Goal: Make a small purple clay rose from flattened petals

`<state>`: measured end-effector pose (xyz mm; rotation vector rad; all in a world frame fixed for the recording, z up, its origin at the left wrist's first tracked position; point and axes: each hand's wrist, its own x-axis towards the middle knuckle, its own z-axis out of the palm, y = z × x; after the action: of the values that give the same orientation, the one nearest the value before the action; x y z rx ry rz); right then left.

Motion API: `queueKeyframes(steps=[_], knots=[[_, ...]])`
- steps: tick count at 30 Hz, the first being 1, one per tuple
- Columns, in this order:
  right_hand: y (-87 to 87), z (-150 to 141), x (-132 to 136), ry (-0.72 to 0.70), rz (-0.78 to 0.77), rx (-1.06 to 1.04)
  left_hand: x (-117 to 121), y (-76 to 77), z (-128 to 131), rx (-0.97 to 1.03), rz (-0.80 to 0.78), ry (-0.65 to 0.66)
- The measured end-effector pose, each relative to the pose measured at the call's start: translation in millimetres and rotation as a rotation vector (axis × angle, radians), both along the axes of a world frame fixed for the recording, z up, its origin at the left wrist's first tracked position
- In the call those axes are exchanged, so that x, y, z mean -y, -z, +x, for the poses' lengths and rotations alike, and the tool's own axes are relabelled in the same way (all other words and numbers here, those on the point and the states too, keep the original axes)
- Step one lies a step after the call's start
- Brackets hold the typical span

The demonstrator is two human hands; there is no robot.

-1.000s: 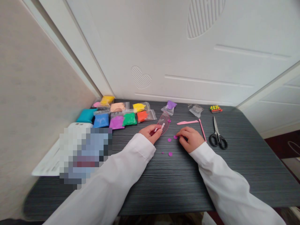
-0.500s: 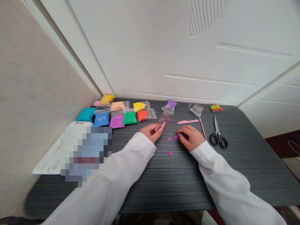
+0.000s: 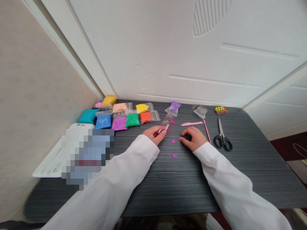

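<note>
My left hand (image 3: 154, 134) is closed around a clear pink protractor (image 3: 170, 123), which tilts up over the table. My right hand (image 3: 193, 138) has its fingers curled, thumb and forefinger tips together at a small purple clay piece (image 3: 179, 139), mostly covered by them. Between the hands lie a flat purple clay disc (image 3: 173, 141), a larger disc (image 3: 174, 155) nearer me and a tiny purple bit (image 3: 166, 154). Another purple clay piece (image 3: 173, 122) sits by the protractor's far edge. Beyond my right hand are a pink clay knife (image 3: 192, 123) and a thin pink tool (image 3: 207, 131).
Black-handled scissors (image 3: 223, 138) lie at the right, below a small colourful object (image 3: 220, 110). Bags of coloured clay, including a green one (image 3: 132, 120), line the back left. A purple clay bag (image 3: 176, 105) and a clear bag (image 3: 200, 111) lie near the white panel (image 3: 153, 48).
My right hand has shifted slightly left, and its fingertips now cover more of the small purple piece. My left hand keeps the protractor in nearly the same place.
</note>
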<state>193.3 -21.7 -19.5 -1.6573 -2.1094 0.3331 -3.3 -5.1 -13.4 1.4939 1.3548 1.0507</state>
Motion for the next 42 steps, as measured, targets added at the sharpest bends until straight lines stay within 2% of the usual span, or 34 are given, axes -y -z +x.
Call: queueKeyframes(steps=[6, 9, 12, 18, 21, 24, 26, 28, 30, 33, 35, 38, 42], knots=[[-1.5, -2.3, 0.3, 0.045, -0.036, -0.078, -1.2, 1.8, -1.2, -0.033, 0.012, 0.005], [-3.3, -1.4, 0.5, 0.081, -0.089, -0.286, -2.4, 2.9, -2.1, -0.042, 0.005, 0.013], [-3.1, 2.5, -0.4, 0.133, -0.138, -0.496, -3.4, 2.4, -2.7, 0.021, -0.018, 0.039], [-2.3, 13.2, -2.1, 0.105, -0.176, -0.613, -7.6, -0.9, -6.1, 0.168, -0.114, 0.088], [-10.3, 11.2, 0.8, 0.004, -0.239, -0.775, -9.2, -1.9, -10.3, 0.190, -0.158, 0.202], [-20.4, -2.6, 8.1, -0.157, -0.346, -0.981, -8.5, -1.8, -13.6, 0.117, -0.165, 0.383], [-24.8, -14.2, 13.4, -0.190, -0.394, -1.030, -7.2, -1.7, -14.7, 0.058, -0.138, 0.466], [-27.0, -20.8, 15.5, -0.139, -0.370, -1.039, -5.2, -2.5, -15.5, 0.050, -0.120, 0.486], [-28.1, -17.9, 12.7, -0.029, -0.274, -1.122, -2.4, -3.8, -17.2, 0.022, -0.080, 0.462], [-29.8, 1.8, 2.6, 0.177, -0.137, -1.366, 3.7, -4.8, -22.2, -0.175, 0.105, 0.459], [-31.2, 16.7, -3.2, 0.249, -0.109, -1.466, 8.5, -3.4, -26.3, -0.315, 0.244, 0.520], [-33.6, 29.5, -6.3, 0.282, -0.114, -1.548, 13.5, 1.2, -30.9, -0.459, 0.367, 0.601], [-37.1, 29.8, -4.7, 0.288, -0.135, -1.625, 14.2, 5.9, -32.2, -0.563, 0.429, 0.644]])
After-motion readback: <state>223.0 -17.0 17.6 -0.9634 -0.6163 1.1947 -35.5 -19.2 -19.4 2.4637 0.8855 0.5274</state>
